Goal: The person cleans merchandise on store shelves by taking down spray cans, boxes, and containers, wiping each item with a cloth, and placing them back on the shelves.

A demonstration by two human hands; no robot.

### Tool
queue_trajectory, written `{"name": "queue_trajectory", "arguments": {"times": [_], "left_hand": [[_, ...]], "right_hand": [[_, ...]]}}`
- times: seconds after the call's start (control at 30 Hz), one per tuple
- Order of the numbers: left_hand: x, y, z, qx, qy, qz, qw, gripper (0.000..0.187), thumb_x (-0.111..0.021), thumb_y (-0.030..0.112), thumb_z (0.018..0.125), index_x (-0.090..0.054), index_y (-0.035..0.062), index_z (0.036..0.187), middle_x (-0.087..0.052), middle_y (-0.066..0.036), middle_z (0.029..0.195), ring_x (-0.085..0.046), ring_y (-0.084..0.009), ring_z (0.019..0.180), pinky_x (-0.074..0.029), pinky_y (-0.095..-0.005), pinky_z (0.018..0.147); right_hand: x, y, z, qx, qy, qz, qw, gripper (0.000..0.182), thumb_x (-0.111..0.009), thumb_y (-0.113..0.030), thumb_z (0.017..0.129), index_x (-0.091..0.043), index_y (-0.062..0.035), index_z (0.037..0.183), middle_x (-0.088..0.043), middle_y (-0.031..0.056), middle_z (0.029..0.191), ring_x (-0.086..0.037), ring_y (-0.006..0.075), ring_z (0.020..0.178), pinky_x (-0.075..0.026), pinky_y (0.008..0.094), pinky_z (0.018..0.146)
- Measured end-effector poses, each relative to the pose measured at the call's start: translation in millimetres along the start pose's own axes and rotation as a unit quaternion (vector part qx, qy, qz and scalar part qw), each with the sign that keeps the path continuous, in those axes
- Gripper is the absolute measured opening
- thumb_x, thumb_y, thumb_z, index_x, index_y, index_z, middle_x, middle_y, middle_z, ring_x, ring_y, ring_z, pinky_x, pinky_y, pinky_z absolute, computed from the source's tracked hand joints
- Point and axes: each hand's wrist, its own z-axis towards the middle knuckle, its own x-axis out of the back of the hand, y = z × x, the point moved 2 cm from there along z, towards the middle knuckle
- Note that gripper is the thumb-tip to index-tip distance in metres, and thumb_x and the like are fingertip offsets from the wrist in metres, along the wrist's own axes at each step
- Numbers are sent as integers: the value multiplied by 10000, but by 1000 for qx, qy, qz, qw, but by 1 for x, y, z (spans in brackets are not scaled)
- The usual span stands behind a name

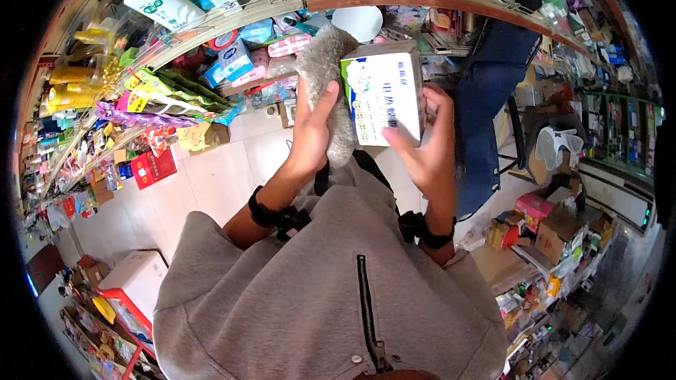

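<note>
Right hand grip clasps white rectangular cardboard box with blue print, fingers wrapped around its right edge and lower front. Left hand grip presses grey fluffy cloth against box's left side. Box held upright at chest height, before crowded metal shop shelf. Grey zip-up sweatshirt below.

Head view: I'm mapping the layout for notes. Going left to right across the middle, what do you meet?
Red box → left hand holding grey cloth → white box → right hand → blue folding chair → white jug.
</note>
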Motion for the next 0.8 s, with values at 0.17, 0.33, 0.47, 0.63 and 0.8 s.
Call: {"name": "queue_trajectory", "arguments": {"times": [0.17,0.33,0.47,0.63,0.8], "left_hand": [[9,26,4,24,-8,55,998,530,-513,242,996,-315,39,1444,-488,-139,1369,-507,-231,1237,-410,-367,1039],[9,39,4,111,-23,23,993,537,-517,252,990,-316,48,1444,-508,-142,1353,-549,-238,1200,-479,-361,973],[7,37,2,69,-26,81,994,555,-511,242,994,-288,53,1466,-495,-125,1365,-503,-222,1243,-399,-345,1038],[-6,32,1,-112,-43,240,963,501,-530,133,965,-371,14,1425,-447,-156,1423,-416,-274,1330,-307,-367,1105],[-23,36,2,-307,-120,541,774,668,-570,-51,755,-409,24,1399,-290,-226,1513,-250,-437,1416,-248,-463,1147]], "right_hand": [[11,4,9,118,-7,-59,991,816,-905,-135,561,-446,-40,1229,-459,208,1324,-512,360,1163,-420,444,976],[19,11,9,169,-56,-57,982,812,-900,-87,543,-463,-78,1228,-454,188,1363,-515,359,1183,-443,445,980],[18,29,7,126,-72,-35,989,816,-870,-56,594,-424,-66,1277,-468,194,1344,-519,330,1190,-446,434,975],[-5,23,4,-16,-37,111,993,847,-825,-86,698,-309,-20,1367,-522,191,1224,-585,256,1071,-482,392,890],[-29,11,9,-93,37,184,978,810,-814,-111,734,-307,-36,1361,-545,159,1133,-602,215,972,-505,355,832]]}}
